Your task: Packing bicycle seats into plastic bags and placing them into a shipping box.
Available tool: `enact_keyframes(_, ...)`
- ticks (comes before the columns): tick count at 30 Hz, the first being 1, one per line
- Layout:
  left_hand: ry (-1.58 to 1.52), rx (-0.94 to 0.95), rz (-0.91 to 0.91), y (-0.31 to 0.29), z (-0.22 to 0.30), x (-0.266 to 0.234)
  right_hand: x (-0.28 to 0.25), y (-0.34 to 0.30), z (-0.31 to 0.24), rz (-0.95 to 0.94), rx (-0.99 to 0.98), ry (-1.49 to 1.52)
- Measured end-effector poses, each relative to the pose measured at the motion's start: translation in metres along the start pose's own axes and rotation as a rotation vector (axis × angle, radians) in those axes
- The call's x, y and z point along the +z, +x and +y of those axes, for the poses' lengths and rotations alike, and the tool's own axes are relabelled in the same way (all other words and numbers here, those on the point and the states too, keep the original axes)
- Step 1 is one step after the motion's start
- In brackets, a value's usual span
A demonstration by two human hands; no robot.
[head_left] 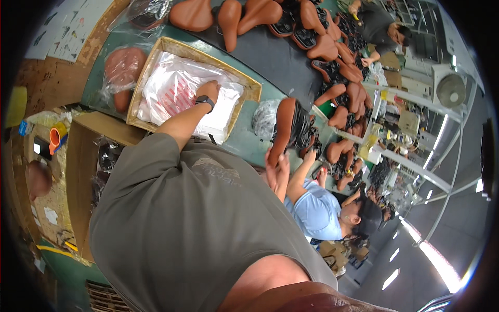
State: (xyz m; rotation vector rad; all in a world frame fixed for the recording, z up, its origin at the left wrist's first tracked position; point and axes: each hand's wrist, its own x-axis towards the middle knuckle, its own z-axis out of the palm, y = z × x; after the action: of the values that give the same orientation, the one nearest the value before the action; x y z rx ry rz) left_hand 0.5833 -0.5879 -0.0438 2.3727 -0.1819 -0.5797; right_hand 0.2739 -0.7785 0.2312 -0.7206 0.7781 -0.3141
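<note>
My left hand (207,91), with a dark watch at the wrist, reaches into a shallow cardboard box (251,89) on the green table. Its fingers are curled down on a stack of clear and white plastic bags (165,87), some with red print, and seem to pinch one. My right hand (279,169) is closed around the narrow nose of a brown bicycle saddle (285,125). That saddle is held up on its side, its black underside turned to the right. Beside it lies a crumpled clear plastic bundle (265,120).
Brown saddles (191,14) crowd the far side and right of the table. A plastic-wrapped saddle (125,67) lies left of the box. An open carton (86,171) holds wrapped pieces; a tape roll (57,136) is nearby. A co-worker in light blue (318,208) stands close at right.
</note>
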Motion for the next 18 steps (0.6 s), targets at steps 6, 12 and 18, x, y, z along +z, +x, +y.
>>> enact_keyframes(6, -0.169, 0.507, 0.01, -0.065, 0.011, -0.056, -0.049, -0.064, 0.049, 0.042, 0.283, 0.059)
enact_keyframes(12, 0.045, 0.927, -0.219, -0.155, 0.065, -0.151, 0.06, -0.016, 0.025, -0.216, 0.168, -0.448)
enact_keyframes(18, -0.481, 0.563, -0.436, -0.221, 0.068, -0.195, 0.128, 0.039, 0.042, -0.492, 0.595, -0.282)
